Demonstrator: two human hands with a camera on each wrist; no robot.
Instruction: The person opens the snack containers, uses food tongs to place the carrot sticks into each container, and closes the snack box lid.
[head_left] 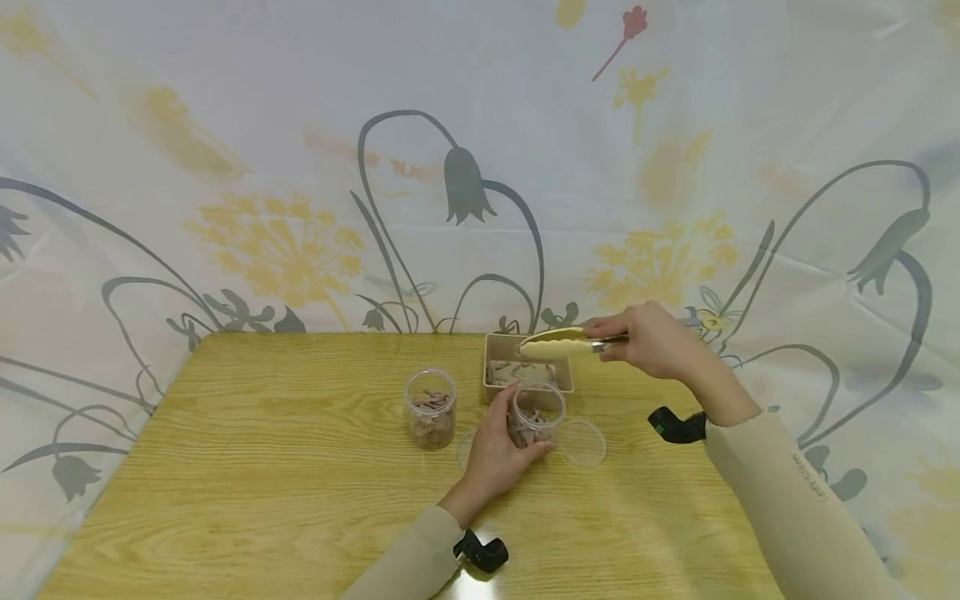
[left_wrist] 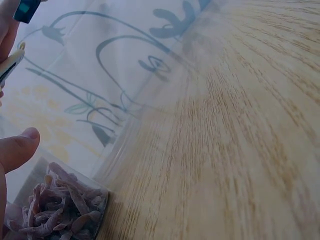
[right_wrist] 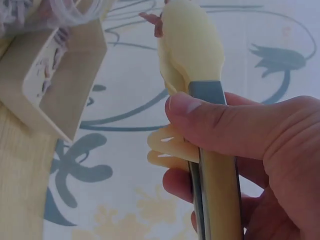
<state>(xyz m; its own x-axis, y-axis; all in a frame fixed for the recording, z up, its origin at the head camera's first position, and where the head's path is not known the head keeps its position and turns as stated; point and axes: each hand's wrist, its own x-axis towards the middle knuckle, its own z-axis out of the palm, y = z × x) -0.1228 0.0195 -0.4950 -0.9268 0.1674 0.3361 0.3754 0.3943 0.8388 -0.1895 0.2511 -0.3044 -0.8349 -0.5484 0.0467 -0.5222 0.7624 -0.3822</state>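
Observation:
My right hand (head_left: 656, 342) holds a pair of food tongs (head_left: 558, 344) with pale yellow heads and metal arms, above a beige rectangular box (head_left: 566, 379). In the right wrist view the heads are close together, with a small reddish-brown piece (right_wrist: 152, 22) at their tip. My left hand (head_left: 498, 454) grips a clear round jar (head_left: 538, 408) in front of the box. Inside that jar lie brownish dried strips (left_wrist: 60, 205), seen through its wall in the left wrist view. More small pieces (right_wrist: 49, 62) lie on the bottom of the box.
A second clear jar (head_left: 431, 412), open and partly filled with similar strips, stands left of my left hand. One clear round lid (head_left: 583, 443) lies on the wooden table (head_left: 262, 467) to the right; another lid (head_left: 464, 450) is partly hidden by my left hand. A patterned curtain (head_left: 300, 150) hangs behind.

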